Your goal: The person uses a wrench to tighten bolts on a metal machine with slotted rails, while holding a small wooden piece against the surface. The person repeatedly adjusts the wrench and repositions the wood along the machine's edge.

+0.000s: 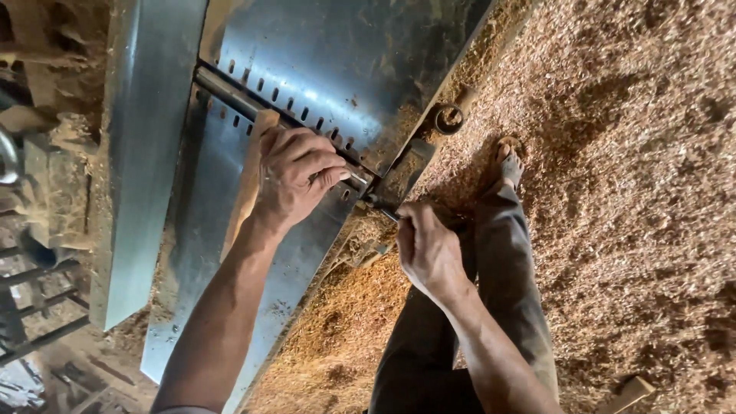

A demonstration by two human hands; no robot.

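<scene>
Sawdust [613, 192] blanketed the floor beside a wood-planing machine, whose steel table [322, 69] served as the centre of the scene. At the slot across that table, where the cutter drum [230, 90] lay between two rows of small holes, the person's left hand [295, 175] was clenched around a wooden block [249, 180], pressing it against the drum. Just off the table's near edge, the right hand [426, 247] gripped the handle of a thin metal tool [381, 207], whose tip met the end of the drum at the machine's side; what kind of tool could not be told. A tall metal fence [142, 153] stood along the table's far side from the person, with grimy machine parts [46, 176] beyond it. A round metal fitting [448, 117] sat at the table's edge above the hands. The person's bare foot [508, 162] and dusty trouser leg [510, 284] rested in the shavings beside the table, and a small wood offcut [630, 394] lay well away from it.
</scene>
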